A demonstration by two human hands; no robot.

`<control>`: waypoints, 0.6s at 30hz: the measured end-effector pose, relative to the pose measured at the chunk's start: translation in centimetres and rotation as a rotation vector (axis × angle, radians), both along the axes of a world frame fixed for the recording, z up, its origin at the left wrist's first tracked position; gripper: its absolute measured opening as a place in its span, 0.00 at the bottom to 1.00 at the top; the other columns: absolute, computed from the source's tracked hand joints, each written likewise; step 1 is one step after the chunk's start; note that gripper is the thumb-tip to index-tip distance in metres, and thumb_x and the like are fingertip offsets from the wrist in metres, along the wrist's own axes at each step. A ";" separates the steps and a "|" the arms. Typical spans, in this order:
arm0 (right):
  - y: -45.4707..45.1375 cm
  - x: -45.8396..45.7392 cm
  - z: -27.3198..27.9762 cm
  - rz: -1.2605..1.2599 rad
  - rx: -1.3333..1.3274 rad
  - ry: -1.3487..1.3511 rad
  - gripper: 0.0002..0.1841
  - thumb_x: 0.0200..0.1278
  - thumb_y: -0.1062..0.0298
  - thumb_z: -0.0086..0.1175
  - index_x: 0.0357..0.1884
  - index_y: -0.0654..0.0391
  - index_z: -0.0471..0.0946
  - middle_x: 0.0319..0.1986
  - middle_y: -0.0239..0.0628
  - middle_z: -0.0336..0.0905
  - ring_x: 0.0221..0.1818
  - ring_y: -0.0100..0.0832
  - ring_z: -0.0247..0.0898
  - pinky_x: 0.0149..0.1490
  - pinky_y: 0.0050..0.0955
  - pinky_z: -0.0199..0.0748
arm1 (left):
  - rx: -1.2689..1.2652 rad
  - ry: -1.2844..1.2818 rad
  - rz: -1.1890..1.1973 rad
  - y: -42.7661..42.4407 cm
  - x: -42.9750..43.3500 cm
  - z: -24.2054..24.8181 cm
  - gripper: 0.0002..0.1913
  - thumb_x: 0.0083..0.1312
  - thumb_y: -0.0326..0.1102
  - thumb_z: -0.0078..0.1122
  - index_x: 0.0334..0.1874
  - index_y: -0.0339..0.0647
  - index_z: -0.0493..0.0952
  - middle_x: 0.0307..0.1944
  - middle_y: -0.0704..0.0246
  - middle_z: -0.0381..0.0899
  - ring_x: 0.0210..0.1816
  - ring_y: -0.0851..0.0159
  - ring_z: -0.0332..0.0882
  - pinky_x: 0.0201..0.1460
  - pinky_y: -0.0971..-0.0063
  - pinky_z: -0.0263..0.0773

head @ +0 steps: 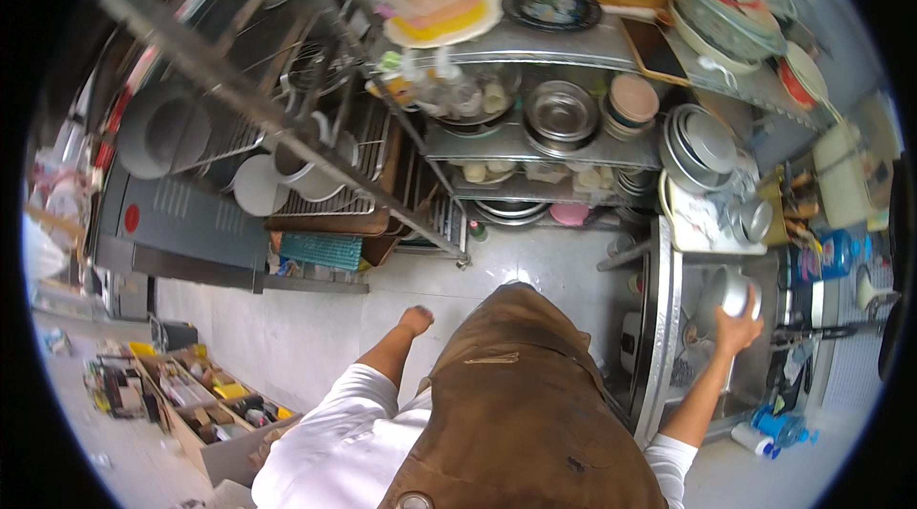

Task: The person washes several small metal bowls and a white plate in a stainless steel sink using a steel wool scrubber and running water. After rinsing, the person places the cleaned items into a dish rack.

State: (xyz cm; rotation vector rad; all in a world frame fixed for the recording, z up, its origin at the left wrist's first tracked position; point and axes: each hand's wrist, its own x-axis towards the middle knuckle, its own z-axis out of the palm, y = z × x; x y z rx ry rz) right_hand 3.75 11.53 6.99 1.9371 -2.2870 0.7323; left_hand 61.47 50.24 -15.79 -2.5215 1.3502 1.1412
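On the right, my right hand is closed on a round silvery metal container, which it holds over the stainless steel sink. My left hand hangs above the floor at the left of my brown apron, its fingers curled and nothing seen in them. Beside the sink's far end, a white tray bears small metal bowls and a stack of metal pans. What lies inside the held container cannot be seen.
Ahead stands a metal shelf unit with bowls and plates. A wire rack with pots is at the left, above a grey appliance. A divided wooden box stands at the lower left. Blue plastic bottles are at the right.
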 end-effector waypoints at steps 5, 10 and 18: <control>0.4 3.5 1.3 -0.160 -0.037 0.441 0.42 0.39 0.64 0.62 0.67 0.41 0.71 0.48 0.53 0.78 0.53 0.53 0.72 0.58 0.45 0.71 | 0.472 0.101 0.168 10.8 0.3 -3.3 0.18 0.63 0.32 0.57 0.56 0.50 0.80 0.48 0.63 0.83 0.44 0.61 0.84 0.38 0.64 0.82; 3.4 11.5 5.2 0.373 0.158 -0.239 0.45 0.27 0.66 0.66 0.63 0.41 0.75 0.57 0.56 0.68 0.60 0.52 0.66 0.64 0.40 0.66 | 0.381 0.147 0.120 12.7 2.2 -3.3 0.19 0.62 0.31 0.58 0.56 0.52 0.80 0.46 0.62 0.84 0.46 0.62 0.83 0.43 0.65 0.80; 16.1 41.3 17.2 1.571 0.147 -0.206 0.44 0.18 0.62 0.70 0.55 0.40 0.82 0.47 0.49 0.69 0.54 0.51 0.63 0.62 0.44 0.62 | -0.403 0.386 0.966 12.9 10.1 -2.6 0.12 0.60 0.34 0.63 0.45 0.41 0.82 0.40 0.67 0.85 0.44 0.66 0.80 0.51 0.73 0.74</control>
